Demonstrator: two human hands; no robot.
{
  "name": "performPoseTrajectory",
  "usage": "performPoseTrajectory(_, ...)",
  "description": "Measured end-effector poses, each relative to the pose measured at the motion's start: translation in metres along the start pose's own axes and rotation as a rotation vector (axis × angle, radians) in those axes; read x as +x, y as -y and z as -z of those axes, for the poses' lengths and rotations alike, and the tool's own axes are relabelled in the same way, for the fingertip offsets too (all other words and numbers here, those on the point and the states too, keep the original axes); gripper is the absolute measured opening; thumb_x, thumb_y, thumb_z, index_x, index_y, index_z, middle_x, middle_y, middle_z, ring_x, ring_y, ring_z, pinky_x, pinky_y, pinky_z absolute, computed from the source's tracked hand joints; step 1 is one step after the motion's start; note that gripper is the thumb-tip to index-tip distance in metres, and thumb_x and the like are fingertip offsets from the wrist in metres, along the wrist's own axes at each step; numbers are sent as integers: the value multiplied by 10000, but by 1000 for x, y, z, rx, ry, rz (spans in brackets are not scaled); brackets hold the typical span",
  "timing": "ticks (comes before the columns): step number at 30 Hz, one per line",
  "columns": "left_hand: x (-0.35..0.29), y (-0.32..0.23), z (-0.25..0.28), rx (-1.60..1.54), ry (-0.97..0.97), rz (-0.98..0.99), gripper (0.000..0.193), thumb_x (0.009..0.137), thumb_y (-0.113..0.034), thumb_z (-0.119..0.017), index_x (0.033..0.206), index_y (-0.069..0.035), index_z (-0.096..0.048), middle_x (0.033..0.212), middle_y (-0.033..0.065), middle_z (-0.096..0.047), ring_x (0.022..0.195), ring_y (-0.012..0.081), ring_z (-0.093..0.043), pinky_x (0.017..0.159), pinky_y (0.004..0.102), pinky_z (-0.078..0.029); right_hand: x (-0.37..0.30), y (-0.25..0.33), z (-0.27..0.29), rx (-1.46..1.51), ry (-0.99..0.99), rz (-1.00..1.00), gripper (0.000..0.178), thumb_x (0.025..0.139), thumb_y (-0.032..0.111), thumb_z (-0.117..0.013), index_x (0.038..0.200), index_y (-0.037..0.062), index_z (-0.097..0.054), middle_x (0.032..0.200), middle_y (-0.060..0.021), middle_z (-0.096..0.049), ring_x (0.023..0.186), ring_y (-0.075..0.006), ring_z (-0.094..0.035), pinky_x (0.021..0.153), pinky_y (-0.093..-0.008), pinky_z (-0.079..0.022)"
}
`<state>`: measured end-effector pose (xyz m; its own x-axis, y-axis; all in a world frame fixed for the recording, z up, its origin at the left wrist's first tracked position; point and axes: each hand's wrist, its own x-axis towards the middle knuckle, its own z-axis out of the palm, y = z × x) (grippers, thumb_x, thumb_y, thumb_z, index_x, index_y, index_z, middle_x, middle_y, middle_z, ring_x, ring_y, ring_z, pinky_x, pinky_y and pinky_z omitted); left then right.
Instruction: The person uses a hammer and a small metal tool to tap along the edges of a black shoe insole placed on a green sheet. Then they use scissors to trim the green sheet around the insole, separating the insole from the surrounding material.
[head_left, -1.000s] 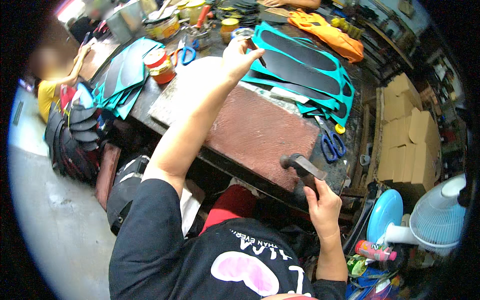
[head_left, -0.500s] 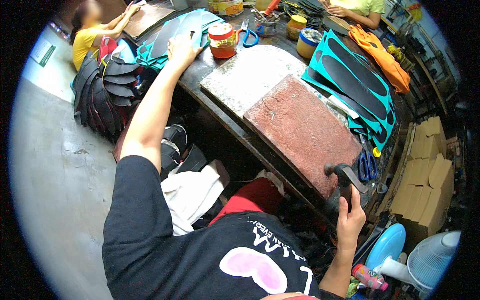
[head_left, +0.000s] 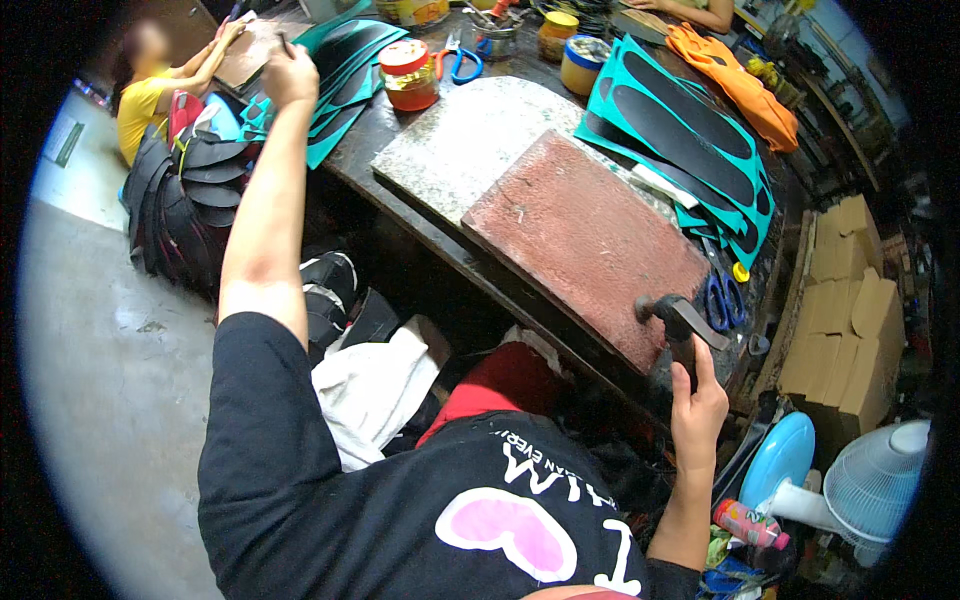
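My right hand (head_left: 697, 408) is closed round the handle of a hammer (head_left: 684, 325), whose head rests at the near right corner of a reddish-brown slab (head_left: 590, 235). At the far left, my left hand (head_left: 291, 78) is raised with its fingers closed. A small dark stick-like piece (head_left: 285, 43) pokes up from them; its kind is unclear. Beside and behind that hand are teal sheets with black oval pieces (head_left: 352, 65), some bent upward. Whether the hand touches a sheet cannot be made out. A second stack of teal sheets (head_left: 660, 110) lies to the right.
Beneath the slab lies a speckled pale board (head_left: 470, 130). Red-lidded jar (head_left: 408, 75), blue-handled scissors (head_left: 462, 62) and dark-blue scissors (head_left: 722, 300) lie about the table. Black soles (head_left: 180, 205) hang at left. A fan (head_left: 875, 490) and cartons (head_left: 835, 320) stand right. Another person (head_left: 150, 90) sits far left.
My left hand has moved left and up off the left stack with the small dark piece. The sheets there have shifted, baring black ovals. The right hand and hammer hold their place on the slab.
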<state>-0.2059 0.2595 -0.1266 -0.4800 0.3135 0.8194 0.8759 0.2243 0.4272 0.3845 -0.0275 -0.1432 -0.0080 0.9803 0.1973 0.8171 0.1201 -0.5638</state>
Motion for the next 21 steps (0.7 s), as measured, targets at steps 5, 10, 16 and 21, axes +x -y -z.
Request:
performPoseTrajectory(5,18,-114,90,-927,-82,-64,154,907,-91,-655,826,-71,-526,807,64,-646,764,176,-629,724,289,-500,-3,-15,-4,55,0,-30,403,913,220,-628,1285,79,-560,1097,-209,-654,1007,-379,-642,818,-400,-502)
performPoseTrajectory(10,-80,-170,176,-1188,555,-399,136,914,0,-612,829,-58,-523,873,52,-653,830,134,-597,774,268,-487,-7,-34,-3,846,-88,-354,374,983,222,-552,1322,70,-509,735,4,-537,585,-58,-467,476,-198,-407)
performPoseTrajectory(16,-139,-150,160,-958,1670,-131,246,906,-85,-642,1135,-10,-594,1083,91,-689,1072,155,-595,943,301,-451,-5,-64,32,990,-318,-415,234,1008,270,-506,1140,75,-505,706,-24,-520,529,-79,-473,440,-211,-403)
performPoseTrajectory(21,-142,-114,133,-1250,1477,76,329,861,-171,-686,756,-117,-378,1103,157,-673,1160,256,-554,1024,396,-399,15,-71,36,917,-209,-393,230,990,242,-540,1111,48,-514,738,-37,-577,503,-83,-479,437,-211,-397)
